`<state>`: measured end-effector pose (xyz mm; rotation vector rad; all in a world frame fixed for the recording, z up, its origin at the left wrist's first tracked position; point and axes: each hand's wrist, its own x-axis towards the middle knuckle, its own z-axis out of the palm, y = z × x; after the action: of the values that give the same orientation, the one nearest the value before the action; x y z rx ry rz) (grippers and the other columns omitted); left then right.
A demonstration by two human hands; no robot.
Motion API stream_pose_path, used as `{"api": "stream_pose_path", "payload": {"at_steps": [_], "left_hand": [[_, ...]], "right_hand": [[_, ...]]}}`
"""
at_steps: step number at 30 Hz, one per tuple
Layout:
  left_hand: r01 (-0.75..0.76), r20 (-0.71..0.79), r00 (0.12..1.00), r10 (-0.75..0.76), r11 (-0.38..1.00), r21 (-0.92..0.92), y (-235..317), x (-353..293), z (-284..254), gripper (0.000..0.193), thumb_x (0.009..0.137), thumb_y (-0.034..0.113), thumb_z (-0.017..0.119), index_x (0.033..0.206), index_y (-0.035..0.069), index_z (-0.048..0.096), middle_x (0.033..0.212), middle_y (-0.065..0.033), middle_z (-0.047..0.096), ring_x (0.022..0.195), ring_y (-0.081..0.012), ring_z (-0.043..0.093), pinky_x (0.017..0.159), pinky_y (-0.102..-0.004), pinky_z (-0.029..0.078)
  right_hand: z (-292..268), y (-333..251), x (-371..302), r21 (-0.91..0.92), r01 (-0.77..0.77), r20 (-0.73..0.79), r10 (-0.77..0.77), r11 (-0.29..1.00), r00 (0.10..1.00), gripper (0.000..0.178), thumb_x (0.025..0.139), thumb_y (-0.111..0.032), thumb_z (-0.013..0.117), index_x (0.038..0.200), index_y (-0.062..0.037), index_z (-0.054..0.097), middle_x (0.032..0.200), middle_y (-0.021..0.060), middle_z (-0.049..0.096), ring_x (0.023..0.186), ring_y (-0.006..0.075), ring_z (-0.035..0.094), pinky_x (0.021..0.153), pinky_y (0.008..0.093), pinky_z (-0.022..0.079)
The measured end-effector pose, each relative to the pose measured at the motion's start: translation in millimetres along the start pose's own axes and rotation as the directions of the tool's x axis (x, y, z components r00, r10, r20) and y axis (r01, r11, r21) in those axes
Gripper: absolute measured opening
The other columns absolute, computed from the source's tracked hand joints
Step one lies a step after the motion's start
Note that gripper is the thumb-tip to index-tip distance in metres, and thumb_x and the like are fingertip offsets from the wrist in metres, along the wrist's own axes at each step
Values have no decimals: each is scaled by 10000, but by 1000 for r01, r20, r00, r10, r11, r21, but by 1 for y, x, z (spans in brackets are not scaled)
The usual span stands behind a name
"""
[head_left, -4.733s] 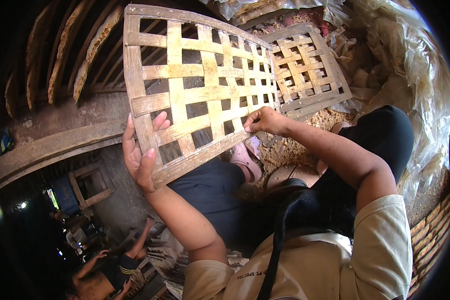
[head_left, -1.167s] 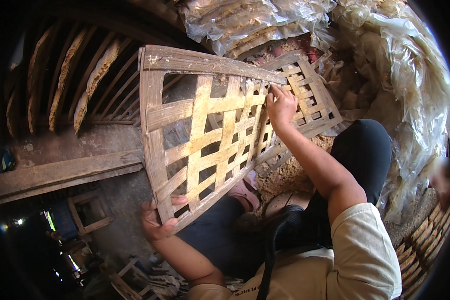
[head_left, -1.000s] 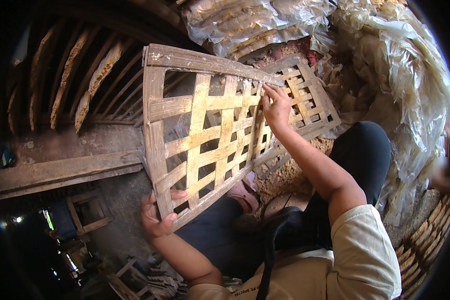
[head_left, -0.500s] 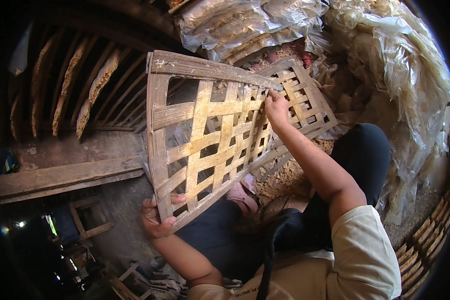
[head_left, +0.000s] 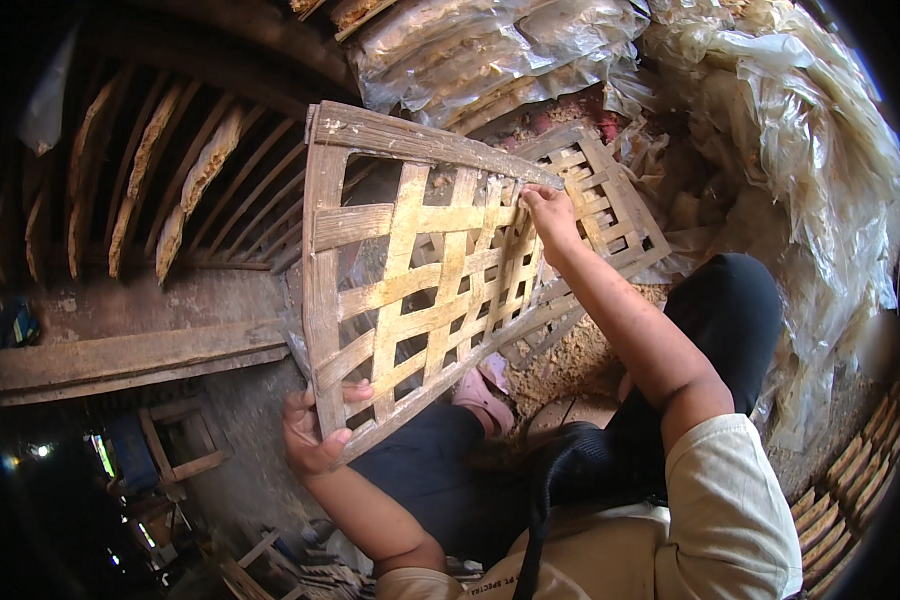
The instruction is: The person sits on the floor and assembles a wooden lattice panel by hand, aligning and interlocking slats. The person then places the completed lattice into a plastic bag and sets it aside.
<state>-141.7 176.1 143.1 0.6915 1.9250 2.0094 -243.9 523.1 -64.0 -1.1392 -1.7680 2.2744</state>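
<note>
A wooden-framed lattice tray (head_left: 440, 275) of woven flat strips stands tilted on edge above my lap. My left hand (head_left: 315, 435) grips its near lower left corner, thumb on the front of the frame and fingers reaching through a gap. My right hand (head_left: 552, 218) is closed at the far right part of the lattice, fingertips pinching a strip just under the top rail. Whether a loose bit lies between those fingertips is hidden. Behind it a second lattice tray (head_left: 630, 215) lies lower down, partly covered by the first.
Crumbly tan material (head_left: 570, 370) is scattered on the floor near a pink clog (head_left: 485, 398). Crumpled clear plastic sheeting (head_left: 810, 160) heaps up on the right. Plastic-wrapped layers (head_left: 500, 55) are stacked at the back. A slatted rack (head_left: 160, 180) and a wooden ledge (head_left: 140, 355) stand on the left.
My right hand has shifted slightly left and down along the lattice. The tray's left end has swung a little to the right, with my left hand still holding its corner.
</note>
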Motion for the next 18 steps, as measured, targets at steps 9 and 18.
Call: {"api": "stream_pose_path", "payload": {"at_steps": [9,18], "left_hand": [[0,-6,1000,0,998,-66,5,3,9,702,665,-34,595,1346,81,471,1041,-318,662,1079,-396,632,1080,-545,371],[-7,0,1000,7,999,-54,5,1,7,720,660,-19,593,1361,84,466,1022,-310,667,1057,-394,639,1075,-546,376]], "right_hand": [[2,-17,-14,-51,37,-28,-39,998,999,488,900,-301,695,1241,41,622,1134,151,687,1061,216,624,958,342,448],[-17,-2,10,264,-110,276,34,958,961,186,899,-307,720,888,-129,666,838,-27,664,700,91,565,763,269,449]]}}
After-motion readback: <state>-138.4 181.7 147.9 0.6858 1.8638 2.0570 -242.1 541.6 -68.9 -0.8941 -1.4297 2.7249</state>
